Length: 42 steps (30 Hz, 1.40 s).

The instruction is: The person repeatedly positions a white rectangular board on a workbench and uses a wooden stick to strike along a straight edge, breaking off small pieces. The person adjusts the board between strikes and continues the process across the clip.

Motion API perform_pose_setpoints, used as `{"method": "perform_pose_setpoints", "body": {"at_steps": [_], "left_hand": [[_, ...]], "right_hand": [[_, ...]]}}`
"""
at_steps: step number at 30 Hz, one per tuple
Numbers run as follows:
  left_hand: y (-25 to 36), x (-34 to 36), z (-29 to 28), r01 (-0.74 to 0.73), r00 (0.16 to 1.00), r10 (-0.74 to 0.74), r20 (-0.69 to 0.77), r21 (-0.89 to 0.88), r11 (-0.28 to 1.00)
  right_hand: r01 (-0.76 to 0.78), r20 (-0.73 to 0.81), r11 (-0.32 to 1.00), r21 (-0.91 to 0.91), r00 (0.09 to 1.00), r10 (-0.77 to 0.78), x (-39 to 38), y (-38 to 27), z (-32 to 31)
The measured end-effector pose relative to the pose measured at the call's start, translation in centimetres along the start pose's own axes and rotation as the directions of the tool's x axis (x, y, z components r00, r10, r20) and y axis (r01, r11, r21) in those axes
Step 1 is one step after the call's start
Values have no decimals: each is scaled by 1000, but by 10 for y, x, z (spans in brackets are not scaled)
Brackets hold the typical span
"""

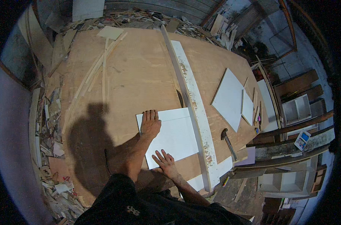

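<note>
No words or numbers can be read. A pale, looped emblem (133, 210) stands on the black shirt (157, 210), nearer the body than the right hand (165, 165) and to its left; whether it forms letters is hard to tell. Well apart to the right of that hand, a blue-and-white card or package (302, 140) carries coloured print too small to make out.

This is a woodworking workshop, seemingly for cabinet-making. A broad plywood work surface (140, 67) carries a white-faced board (178, 138) beside a long, straight rail (193, 95), thin wooden strips (104, 71) and a claw hammer (229, 144). Scrap-wood offcuts (54, 183) lie heaped along its edges, and an open-fronted cabinet carcass (295, 180) stands at the right, near stained, worn walls (266, 35).
</note>
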<state>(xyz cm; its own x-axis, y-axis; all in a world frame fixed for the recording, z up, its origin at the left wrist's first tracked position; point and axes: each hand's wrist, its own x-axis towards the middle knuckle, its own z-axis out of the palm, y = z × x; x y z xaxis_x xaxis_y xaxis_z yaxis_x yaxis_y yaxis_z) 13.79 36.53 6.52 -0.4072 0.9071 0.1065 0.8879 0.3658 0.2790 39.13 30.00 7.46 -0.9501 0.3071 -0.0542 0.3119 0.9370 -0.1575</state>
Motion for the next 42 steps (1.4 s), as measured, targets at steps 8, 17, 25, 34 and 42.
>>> {"method": "perform_pose_setpoints", "body": {"at_steps": [8, 17, 25, 34, 42], "left_hand": [[-3, 5, 0, 1, 995, 1, -101, 19, 1000], [-7, 11, -5, 2, 999, -2, -46, 14, 1000], [-11, 18, -3, 6, 996, -9, -83, -43, 999], [-15, 24, -8, -7, 999, 6, -48, -17, 1000], [-20, 32, -7, 11, 998, -13, -67, -25, 1000]], "right_hand": [[-18, 45, 1000, -18, 999, 19, 8, 1, -3], [4, 16, 999, -45, 1000, -3, 16, 4, -2], [-53, 165, 999, 1, 985, 52, 23, 6, -9], [-27, 60, 994, 106, 998, 20, 31, 7, -12], [-2, 60, 996, 93, 998, -4, 40, 12, -10]]}}
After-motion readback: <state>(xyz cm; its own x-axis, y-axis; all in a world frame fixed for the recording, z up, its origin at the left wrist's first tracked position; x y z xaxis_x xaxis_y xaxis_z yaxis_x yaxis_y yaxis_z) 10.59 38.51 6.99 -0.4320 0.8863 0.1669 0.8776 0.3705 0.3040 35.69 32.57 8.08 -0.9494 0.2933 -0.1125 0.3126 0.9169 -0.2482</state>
